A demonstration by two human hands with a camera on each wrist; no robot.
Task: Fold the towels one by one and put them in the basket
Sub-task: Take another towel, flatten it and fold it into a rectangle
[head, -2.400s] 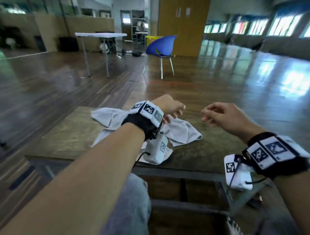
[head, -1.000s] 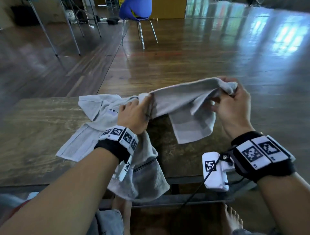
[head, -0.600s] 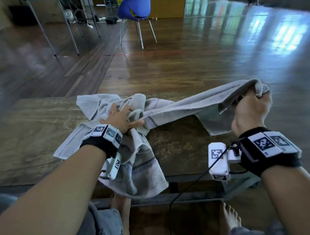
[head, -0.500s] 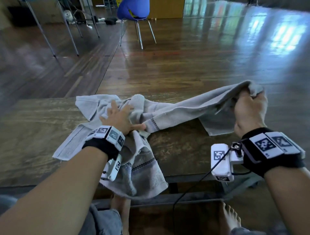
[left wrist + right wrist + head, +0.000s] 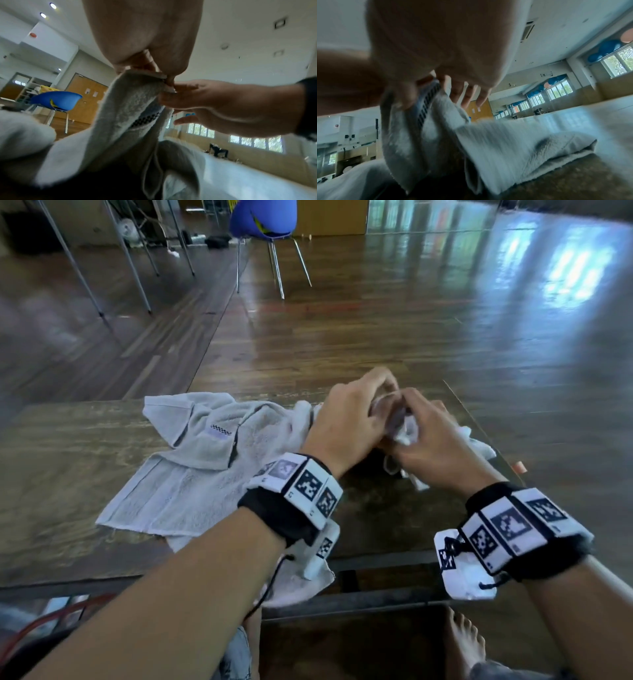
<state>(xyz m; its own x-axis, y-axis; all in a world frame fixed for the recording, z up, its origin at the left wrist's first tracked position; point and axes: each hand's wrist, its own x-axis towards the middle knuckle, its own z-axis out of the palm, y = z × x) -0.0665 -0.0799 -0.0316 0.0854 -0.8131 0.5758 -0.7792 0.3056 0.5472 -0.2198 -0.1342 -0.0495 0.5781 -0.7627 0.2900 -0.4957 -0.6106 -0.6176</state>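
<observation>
In the head view a grey towel [image 5: 479, 444] is bunched at the right end of the wooden table [image 5: 68, 460]. Both hands meet above it. My left hand [image 5: 373, 395] and right hand [image 5: 416, 414] pinch the same towel edge, fingertips almost touching. The left wrist view shows my left hand [image 5: 154, 73] holding the hem, with the towel [image 5: 126, 108] and its checkered band hanging below. In the right wrist view my right hand [image 5: 426, 86] pinches the towel [image 5: 505, 142] at that band. A second grey towel [image 5: 191, 474] lies crumpled to the left. No basket is in view.
The table's right edge [image 5: 479, 422] runs just beside the hands. A blue chair [image 5: 263, 217] and metal table legs [image 5: 130, 261] stand on the wooden floor beyond. A red curved rim [image 5: 51, 619] shows below the table's near left edge. Bare feet [image 5: 466, 642] are under the table.
My right hand has carried the towel's end in from the right to meet my left hand. The left hand has lifted off the pile and now pinches the same edge.
</observation>
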